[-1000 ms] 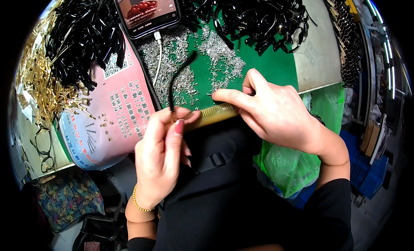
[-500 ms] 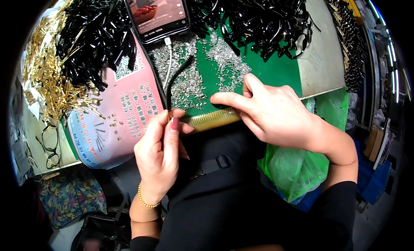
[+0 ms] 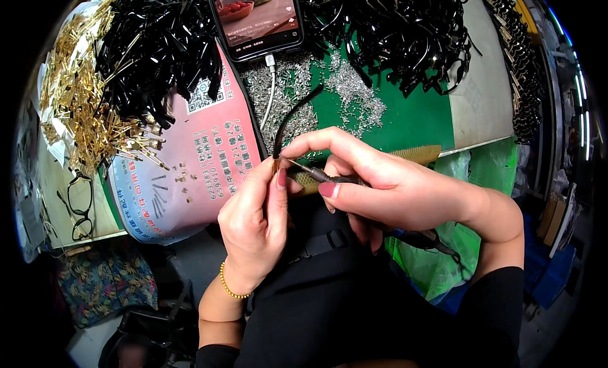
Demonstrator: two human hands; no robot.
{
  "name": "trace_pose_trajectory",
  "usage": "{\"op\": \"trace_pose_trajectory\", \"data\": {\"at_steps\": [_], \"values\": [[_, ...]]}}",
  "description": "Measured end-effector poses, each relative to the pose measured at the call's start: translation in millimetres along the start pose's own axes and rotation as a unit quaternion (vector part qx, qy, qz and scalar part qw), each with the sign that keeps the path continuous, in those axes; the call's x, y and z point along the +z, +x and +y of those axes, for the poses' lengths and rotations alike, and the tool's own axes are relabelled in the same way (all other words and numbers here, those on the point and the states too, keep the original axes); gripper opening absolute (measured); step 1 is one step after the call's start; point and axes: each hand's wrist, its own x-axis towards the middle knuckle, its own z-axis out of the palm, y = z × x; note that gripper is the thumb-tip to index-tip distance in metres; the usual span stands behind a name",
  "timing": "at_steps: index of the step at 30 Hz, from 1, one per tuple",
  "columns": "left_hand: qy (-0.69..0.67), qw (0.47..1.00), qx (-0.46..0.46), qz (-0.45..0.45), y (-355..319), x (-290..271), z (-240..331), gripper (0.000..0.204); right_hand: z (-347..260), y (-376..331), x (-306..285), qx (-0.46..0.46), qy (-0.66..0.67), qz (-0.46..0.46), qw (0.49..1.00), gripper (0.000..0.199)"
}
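Observation:
My left hand [image 3: 253, 219] pinches a black eyeglass temple [image 3: 291, 115] near its hinge end, between thumb and forefinger; its curved tip points up and away. A slim, dark powered screwdriver [image 3: 318, 174], with a cord trailing from its rear, lies in my right hand [image 3: 411, 187]. The screwdriver's bit reaches the temple's end at my left fingertips. Any screw there is too small to make out. Just beyond both hands, small silver screws lie in two spreads, one pile [image 3: 285, 83] beside the other pile [image 3: 354, 93], on a green mat [image 3: 411, 115].
A phone [image 3: 259, 23] with a white cable stands at the far middle. Heaps of black temples lie to its left [image 3: 158, 45] and right [image 3: 405, 32]. Gold metal parts [image 3: 76, 96] and an eyeglass frame [image 3: 78, 206] sit far left. A green plastic bag [image 3: 465, 241] hangs at right.
My right hand, earlier free of the screwdriver with its forefinger extended at the table edge, now holds the screwdriver, its bit against the temple. The view has shifted slightly.

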Motion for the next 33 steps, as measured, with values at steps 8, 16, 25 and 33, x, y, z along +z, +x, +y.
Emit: {"op": "trace_pose_trajectory", "data": {"at_steps": [8,16,25,33], "values": [[0.175,0.970,0.169,0.027,-2.5,2.2,-11.5,0.034,1.6,-1.5,-1.6,0.036,0.131,-0.025,0.990,0.046],[0.028,0.996,0.004,0.085,-11.2,-32.0,-4.6,0.035,-15.7,9.9,23.4,-0.190,-0.495,0.126,0.838,0.044],[-0.169,0.949,0.014,0.265,-2.8,-83.2,-40.6,0.013,-117.1,160.1,37.2,-0.240,-0.568,0.276,0.737,0.057],[-0.127,0.946,-0.003,0.300,7.4,-100.6,-52.2,0.016,-63.3,123.2,42.0,-0.273,-0.614,0.229,0.704,0.059]]}}
